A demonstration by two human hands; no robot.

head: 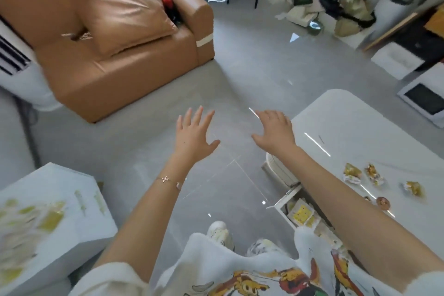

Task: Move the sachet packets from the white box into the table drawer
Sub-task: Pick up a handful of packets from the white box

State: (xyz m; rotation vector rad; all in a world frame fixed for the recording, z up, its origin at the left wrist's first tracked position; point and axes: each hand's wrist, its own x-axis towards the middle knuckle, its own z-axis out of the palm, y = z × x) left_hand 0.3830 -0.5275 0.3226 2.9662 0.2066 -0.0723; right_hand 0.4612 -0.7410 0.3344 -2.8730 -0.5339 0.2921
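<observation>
A white box (72, 223) stands on the floor at the lower left, with several blurred yellow sachet packets (28, 221) lying in it. The white table (355, 127) is on the right, and its drawer (280, 202) stands pulled out below the edge. Yellow packets (301, 214) lie in the drawer, partly hidden by my right forearm. Three more sachets (353, 173) rest on the tabletop. My left hand (194, 137) and my right hand (274, 131) are both stretched out over the floor, fingers spread, holding nothing.
A tan leather sofa (115, 50) with a cushion stands at the upper left. Boxes, bags and a plant crowd the far right. A small round brown object (383, 202) lies on the table. My shoes (219, 232) are on the grey floor below.
</observation>
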